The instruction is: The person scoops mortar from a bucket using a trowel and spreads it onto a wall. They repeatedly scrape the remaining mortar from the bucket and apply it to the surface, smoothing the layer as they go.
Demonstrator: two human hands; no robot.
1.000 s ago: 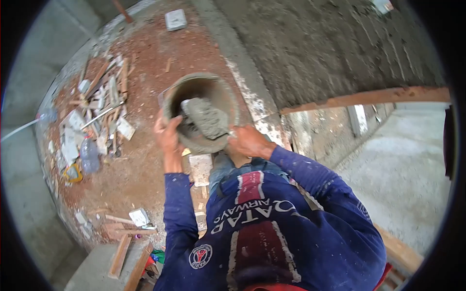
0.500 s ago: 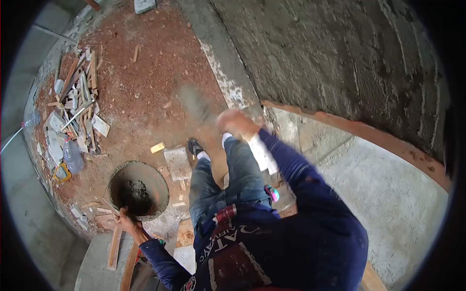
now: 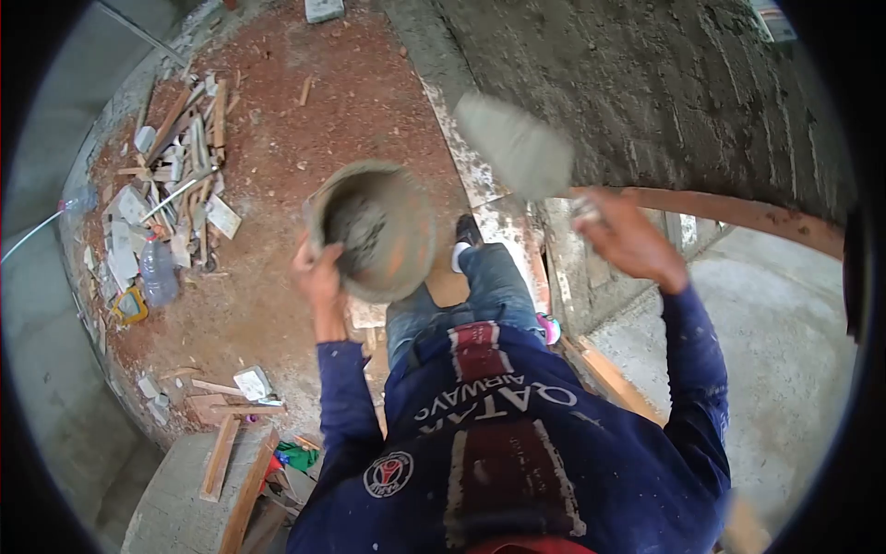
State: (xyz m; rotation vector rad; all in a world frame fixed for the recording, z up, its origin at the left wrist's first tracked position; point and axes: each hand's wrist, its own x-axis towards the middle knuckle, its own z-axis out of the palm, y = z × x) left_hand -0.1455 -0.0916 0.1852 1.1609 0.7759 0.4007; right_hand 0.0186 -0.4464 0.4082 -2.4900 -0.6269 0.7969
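My left hand (image 3: 318,275) grips the near-left rim of a round bucket (image 3: 404,247), fingers wrapped over its edge. Grey wet mortar (image 3: 358,231) lies in the bottom. The bucket is tilted and overlaps my thighs in this view. On the other side, my right hand (image 3: 631,238) is closed round the handle of a trowel (image 3: 519,148). Its broad grey blade, smeared by motion, points up and left in front of the freshly rendered wall (image 3: 628,83). Most of the trowel handle is hidden in the fist.
Wood scraps and broken tile pieces form a debris pile (image 3: 175,175) at left, beside a plastic bottle (image 3: 159,270). Reddish dirt ground (image 3: 323,120) runs up the middle. An orange-brown board (image 3: 729,208) edges the wall's foot. Planks (image 3: 218,462) lie at lower left.
The bucket has risen from the lower left to in front of my legs with my left hand on it. My right hand has swung right with the trowel, bringing its blade before the wall.
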